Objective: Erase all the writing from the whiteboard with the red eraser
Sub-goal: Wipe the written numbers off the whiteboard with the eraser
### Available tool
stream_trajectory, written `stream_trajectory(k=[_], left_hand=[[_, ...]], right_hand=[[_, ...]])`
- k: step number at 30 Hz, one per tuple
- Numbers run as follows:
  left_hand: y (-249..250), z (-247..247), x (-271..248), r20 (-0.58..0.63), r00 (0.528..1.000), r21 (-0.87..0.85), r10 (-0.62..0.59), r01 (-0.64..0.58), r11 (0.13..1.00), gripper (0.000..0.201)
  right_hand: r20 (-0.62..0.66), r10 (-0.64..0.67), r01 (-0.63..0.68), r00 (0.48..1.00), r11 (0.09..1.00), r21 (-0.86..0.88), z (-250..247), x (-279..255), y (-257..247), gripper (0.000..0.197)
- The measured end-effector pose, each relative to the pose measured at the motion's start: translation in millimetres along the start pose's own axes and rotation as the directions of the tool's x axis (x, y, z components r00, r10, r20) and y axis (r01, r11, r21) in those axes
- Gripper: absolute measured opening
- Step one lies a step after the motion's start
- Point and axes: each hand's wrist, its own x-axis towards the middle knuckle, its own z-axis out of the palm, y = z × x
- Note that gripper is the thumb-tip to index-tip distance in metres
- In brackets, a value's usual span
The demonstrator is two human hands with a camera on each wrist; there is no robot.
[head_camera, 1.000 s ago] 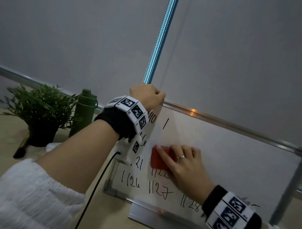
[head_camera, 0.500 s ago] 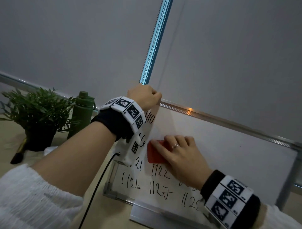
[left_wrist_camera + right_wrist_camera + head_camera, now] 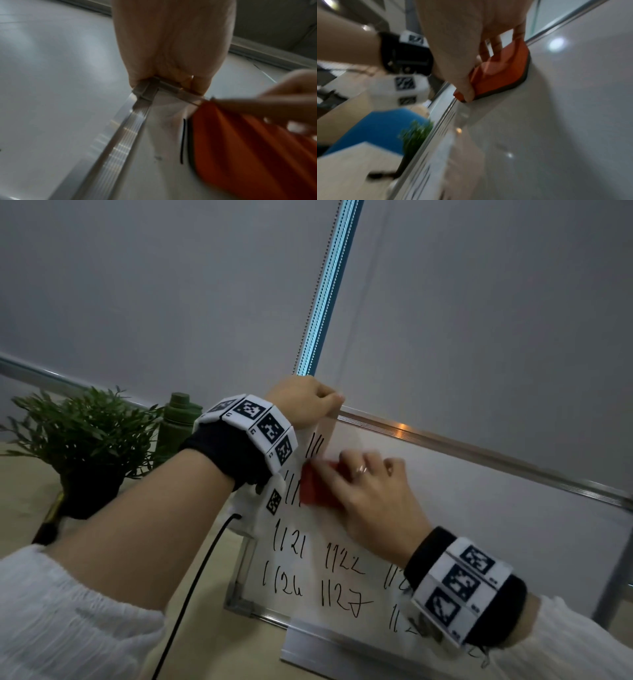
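Red eraser (image 3: 317,486) pressed on whiteboard (image 3: 496,529) near upper left corner, right hand (image 3: 368,494) grip around it. Left hand (image 3: 303,400) clenched on frame corner. Writing (image 3: 308,573) below eraser.

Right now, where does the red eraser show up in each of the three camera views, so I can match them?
Head: red eraser just left of centre, under the right hand.
Left wrist: lower right, beside a black stroke.
Right wrist: upper centre, fingers on top.
Shared landmark: the whiteboard's aluminium frame, whose top left corner the left hand grips.
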Motion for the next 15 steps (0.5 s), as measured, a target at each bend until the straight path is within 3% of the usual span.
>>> stream_trajectory(k=[4, 6, 9, 11, 13, 15], left_hand=[[0.0, -0.1, 0.0, 0.008, 1.000, -0.039, 0.010, -0.010, 0.999, 0.040], [-0.3, -0.7, -0.6, 0.007, 1.000, -0.045, 0.000, 0.000, 0.999, 0.040], [0.3, -1.0, -1.9, 0.008, 1.000, -0.057, -0.007, 0.008, 0.998, 0.042], [0.9, -0.9, -1.9, 0.010, 1.000, -0.046, -0.010, 0.010, 0.999, 0.043], [1.9, -0.5, 0.1, 0.006, 1.000, -0.036, -0.016, 0.016, 0.999, 0.041], [3.0, 0.8, 3.5, 0.012, 0.999, -0.050, -0.037, 0.038, 0.998, 0.043]], right_hand=[[-0.101, 0.274, -0.272, 0.957, 0.962, 0.031, -2.9, 22.6, 0.9, 0.067], [-0.053, 0.200, -0.198, 0.978, 0.979, 0.044, 4.9, 6.7, -18.8, 0.068], [0.085, -0.046, 0.042, 0.995, 0.998, 0.049, 12.1, -22.7, -38.8, 0.075], [0.066, -0.060, 0.058, 0.996, 0.998, 0.040, 8.1, -14.0, -27.8, 0.072], [-0.031, 0.086, -0.086, 0.996, 0.996, 0.000, 0.7, 10.2, -10.0, 0.065], [-0.098, 0.254, -0.254, 0.962, 0.967, 0.007, -4.7, 30.7, 3.1, 0.066]])
